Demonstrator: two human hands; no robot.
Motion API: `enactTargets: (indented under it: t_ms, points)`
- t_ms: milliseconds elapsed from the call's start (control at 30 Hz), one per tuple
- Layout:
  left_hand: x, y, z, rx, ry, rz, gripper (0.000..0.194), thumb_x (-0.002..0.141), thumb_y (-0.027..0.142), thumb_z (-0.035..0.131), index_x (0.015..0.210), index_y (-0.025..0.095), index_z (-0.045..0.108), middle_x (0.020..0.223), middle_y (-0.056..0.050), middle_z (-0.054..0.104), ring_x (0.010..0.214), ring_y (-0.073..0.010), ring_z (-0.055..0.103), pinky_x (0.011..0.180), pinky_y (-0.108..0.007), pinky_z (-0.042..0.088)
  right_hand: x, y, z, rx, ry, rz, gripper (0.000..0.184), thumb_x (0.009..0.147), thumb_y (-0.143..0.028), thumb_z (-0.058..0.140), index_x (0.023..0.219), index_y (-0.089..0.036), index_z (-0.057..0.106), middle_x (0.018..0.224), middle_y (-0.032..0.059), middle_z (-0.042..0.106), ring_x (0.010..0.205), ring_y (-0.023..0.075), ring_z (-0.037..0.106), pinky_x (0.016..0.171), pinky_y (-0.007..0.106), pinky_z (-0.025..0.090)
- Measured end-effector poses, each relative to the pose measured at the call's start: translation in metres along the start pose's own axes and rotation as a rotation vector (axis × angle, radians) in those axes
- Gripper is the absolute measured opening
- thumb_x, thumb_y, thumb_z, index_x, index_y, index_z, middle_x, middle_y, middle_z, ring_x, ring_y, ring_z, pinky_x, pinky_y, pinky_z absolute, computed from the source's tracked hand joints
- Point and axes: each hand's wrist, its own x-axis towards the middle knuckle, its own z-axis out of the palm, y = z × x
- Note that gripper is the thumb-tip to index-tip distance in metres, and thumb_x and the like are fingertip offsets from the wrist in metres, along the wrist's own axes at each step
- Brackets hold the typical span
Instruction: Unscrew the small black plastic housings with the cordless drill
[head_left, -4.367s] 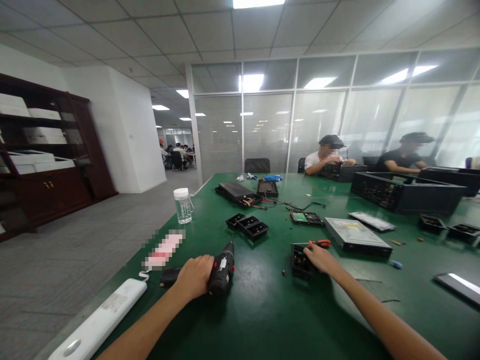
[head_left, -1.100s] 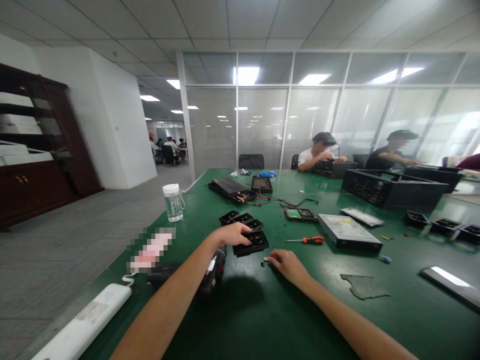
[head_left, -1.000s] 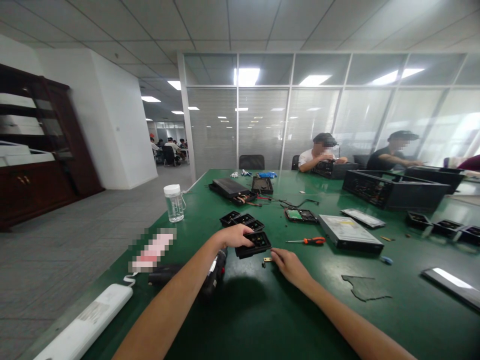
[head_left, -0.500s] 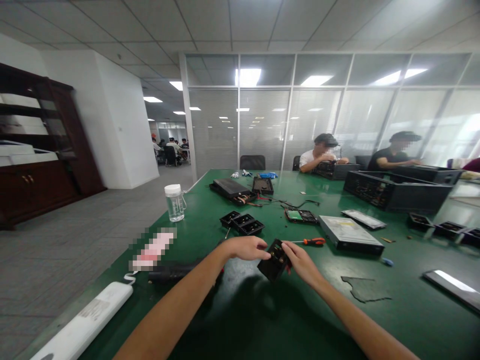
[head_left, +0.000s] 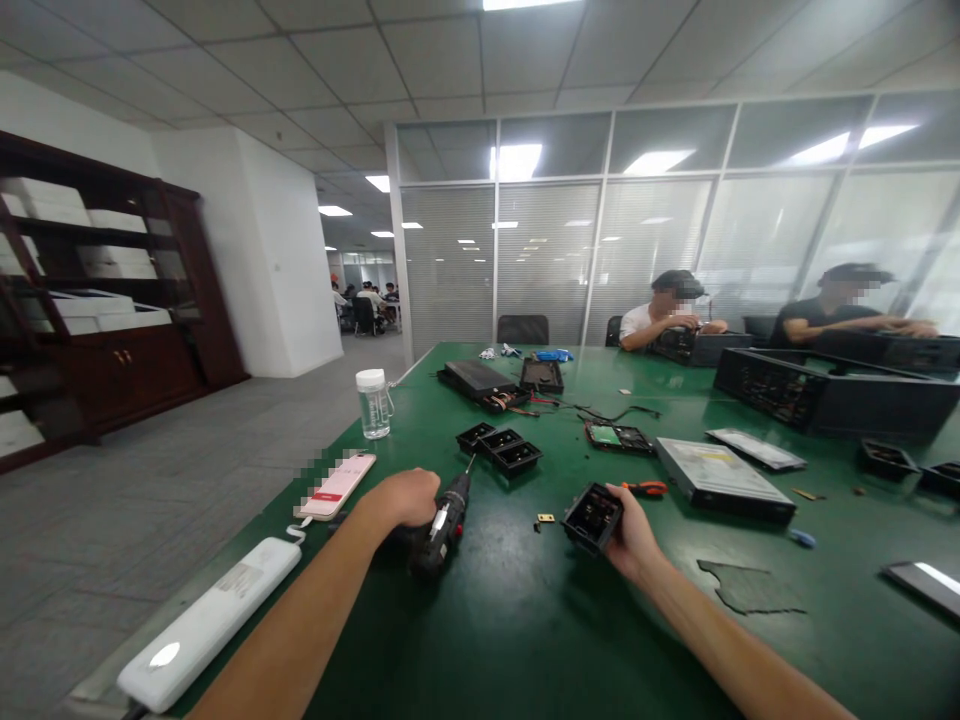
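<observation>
My left hand (head_left: 403, 497) is closed over the handle of a black cordless screwdriver (head_left: 444, 517) that lies on the green table (head_left: 525, 620), its bit pointing away from me. My right hand (head_left: 632, 532) grips a small black plastic frame part (head_left: 592, 517), held tilted just above the table. A tiny brass-coloured piece (head_left: 545, 518) lies between the two hands. Three more black frame parts (head_left: 501, 447) sit in a row farther back.
Along the left edge lie a white power strip (head_left: 206, 625) and a phone (head_left: 337, 484), with a clear bottle (head_left: 372, 403) behind. An orange-handled screwdriver (head_left: 643, 488), an optical drive (head_left: 720, 478), a circuit board (head_left: 616, 436) and a black computer case (head_left: 829, 390) are to the right. Two people sit at the far end.
My left hand let go of the black frame part and moved left onto the cordless screwdriver. My right hand now holds the part alone, a little farther right. The view turned slightly left.
</observation>
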Motion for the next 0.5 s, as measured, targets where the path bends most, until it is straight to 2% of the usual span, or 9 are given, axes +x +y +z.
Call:
enactTargets:
  t_ms: [100, 200, 300, 367, 500]
  points:
    - [-0.027, -0.014, 0.021, -0.024, -0.008, 0.066, 0.041, 0.058, 0.019, 0.053, 0.099, 0.017, 0.058, 0.106, -0.011, 0.057, 0.096, -0.0226, 0.054, 0.079, -0.030, 0.041, 0.000, -0.006, -0.003, 0.001, 0.038, 0.023, 0.015, 0.070, -0.036, 0.056, 0.072, -0.021, 0.054, 0.058, 0.0007, 0.060, 0.057, 0.0202, 0.059, 0.064, 0.039, 0.048]
    - [-0.036, -0.027, 0.051, 0.012, 0.039, 0.055, 0.073, 0.051, 0.015, 0.057, 0.122, 0.018, 0.041, 0.124, -0.013, 0.044, 0.112, -0.0264, 0.043, 0.090, -0.036, 0.035, -0.002, -0.008, -0.004, -0.036, 0.044, 0.066, 0.028, 0.069, -0.048, 0.056, 0.072, -0.021, 0.054, 0.061, 0.0033, 0.061, 0.063, 0.0227, 0.061, 0.066, 0.042, 0.047]
    - [-0.031, -0.034, 0.075, 0.052, 0.196, 0.094, 0.066, 0.061, 0.012, 0.047, 0.126, 0.018, 0.036, 0.124, -0.012, 0.043, 0.116, -0.0233, 0.039, 0.094, -0.038, 0.029, -0.001, -0.006, -0.003, -0.067, 0.052, 0.106, 0.039, 0.066, -0.058, 0.054, 0.073, -0.020, 0.054, 0.064, 0.0056, 0.062, 0.070, 0.0250, 0.061, 0.068, 0.044, 0.047]
    - [-0.025, -0.037, 0.081, 0.052, 0.235, 0.097, 0.060, 0.066, 0.014, 0.044, 0.126, 0.018, 0.035, 0.120, -0.011, 0.047, 0.110, -0.0218, 0.044, 0.092, -0.036, 0.031, 0.000, -0.004, -0.004, -0.072, 0.066, 0.101, 0.041, 0.065, -0.060, 0.054, 0.075, -0.020, 0.054, 0.066, 0.0058, 0.062, 0.073, 0.0252, 0.061, 0.070, 0.044, 0.046]
    - [-0.014, -0.039, 0.076, 0.051, 0.180, 0.078, 0.059, 0.065, 0.025, 0.051, 0.122, 0.021, 0.037, 0.111, -0.010, 0.053, 0.102, -0.0235, 0.050, 0.085, -0.035, 0.036, 0.004, -0.002, -0.004, -0.073, 0.069, 0.100, 0.042, 0.064, -0.060, 0.055, 0.074, -0.020, 0.053, 0.068, 0.0062, 0.062, 0.076, 0.0249, 0.061, 0.071, 0.044, 0.046]
